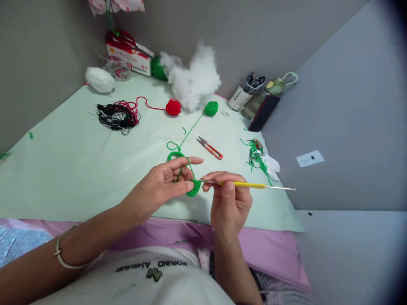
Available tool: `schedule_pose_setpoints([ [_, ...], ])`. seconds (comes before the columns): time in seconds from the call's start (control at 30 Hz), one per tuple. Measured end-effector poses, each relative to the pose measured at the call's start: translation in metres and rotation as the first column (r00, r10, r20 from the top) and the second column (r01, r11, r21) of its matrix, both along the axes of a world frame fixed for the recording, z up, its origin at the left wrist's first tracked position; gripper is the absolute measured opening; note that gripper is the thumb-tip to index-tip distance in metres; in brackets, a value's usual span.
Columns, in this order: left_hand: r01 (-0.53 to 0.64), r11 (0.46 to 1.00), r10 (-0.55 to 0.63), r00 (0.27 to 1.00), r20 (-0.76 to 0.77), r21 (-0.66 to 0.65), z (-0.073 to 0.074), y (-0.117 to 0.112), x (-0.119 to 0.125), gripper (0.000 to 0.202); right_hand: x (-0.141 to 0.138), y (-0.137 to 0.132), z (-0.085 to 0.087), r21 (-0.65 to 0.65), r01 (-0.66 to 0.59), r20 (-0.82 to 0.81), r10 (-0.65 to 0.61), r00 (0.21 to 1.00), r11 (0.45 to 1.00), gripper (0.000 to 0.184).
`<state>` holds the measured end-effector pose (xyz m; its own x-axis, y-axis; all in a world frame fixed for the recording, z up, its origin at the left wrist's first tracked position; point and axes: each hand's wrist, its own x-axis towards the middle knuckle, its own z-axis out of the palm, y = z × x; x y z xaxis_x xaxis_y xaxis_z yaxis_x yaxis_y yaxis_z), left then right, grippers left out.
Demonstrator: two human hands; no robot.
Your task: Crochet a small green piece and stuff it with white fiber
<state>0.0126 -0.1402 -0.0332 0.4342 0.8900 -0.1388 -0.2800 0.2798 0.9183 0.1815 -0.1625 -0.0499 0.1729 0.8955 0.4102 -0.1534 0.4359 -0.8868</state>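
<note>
Between thumb and fingers my left hand pinches a small green crocheted piece. Its index finger points out to the right, with green yarn running over it. My right hand grips a crochet hook with a yellow handle, thumb on top. The hook's left tip meets the top edge of the green piece; its other metal end sticks out to the right. From the left hand, the yarn loops over the table and leads back to a small green yarn ball.
Orange thread snips lie just beyond my hands. Farther back are a red yarn ball, tangled black yarn, white stuffing and a white yarn ball. At right stand a pen cup, a phone and green yarn scraps.
</note>
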Motion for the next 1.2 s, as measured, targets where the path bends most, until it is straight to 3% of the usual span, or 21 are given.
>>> schedule_pose_setpoints([
  [0.2,0.009,1.000,-0.010,1.000,0.026,0.024,0.000,0.002,0.000,0.039,-0.004,-0.001,0.002,0.168,0.079,0.105,-0.097,0.990,0.983,0.016],
  [0.43,0.008,1.000,-0.008,1.000,0.001,0.020,-0.001,0.001,-0.003,0.040,-0.001,-0.001,0.002,0.072,0.018,0.056,-0.022,0.998,0.997,0.017],
  [0.7,-0.092,0.986,0.110,0.986,-0.129,0.136,0.009,-0.001,0.000,0.040,0.000,-0.003,0.008,0.226,0.074,0.227,-0.126,0.966,0.971,0.020],
  [0.97,-0.234,0.930,0.298,0.932,-0.209,0.283,0.006,-0.007,0.006,0.037,0.003,-0.006,0.004,0.437,0.059,0.445,-0.273,0.853,0.897,0.021],
  [1.2,-0.278,0.893,0.373,0.897,-0.237,0.354,0.007,-0.010,0.013,0.039,0.004,-0.007,-0.001,0.422,0.061,0.477,-0.279,0.834,0.905,0.022],
])
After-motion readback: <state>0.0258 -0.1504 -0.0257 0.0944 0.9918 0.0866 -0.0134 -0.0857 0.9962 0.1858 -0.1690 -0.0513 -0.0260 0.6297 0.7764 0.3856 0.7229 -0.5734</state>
